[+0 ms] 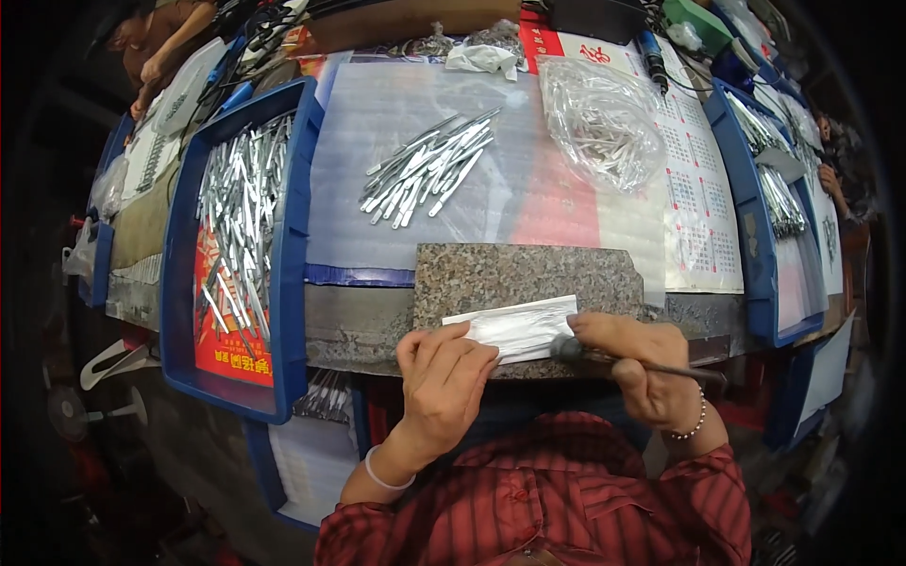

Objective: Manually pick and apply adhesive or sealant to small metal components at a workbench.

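Note:
A folded, crinkled white paper or plastic sheet [524, 327] lies on a speckled granite slab [528, 269] at the bench's front edge. My left hand [442, 382] pinches the sheet's left end, fingers bent over its edge. At its other end is my right hand [651, 363], closed around the dark shaft of a hammer-like tool [568, 348] whose rounded head rests at or just above the sheet's lower right edge. The right fingertips reach the sheet's right end. Whether anything is inside the sheet is hidden. Beyond the slab lies a loose pile of flat silvery metal strips [429, 170].
A blue bin [307, 189] with many metal strips stands at left. Back right sits a clear plastic bag [604, 123] of pale strips, before another blue bin [755, 226]. A dark powered hand tool [651, 58] lies behind. Another person [175, 47] sits far left.

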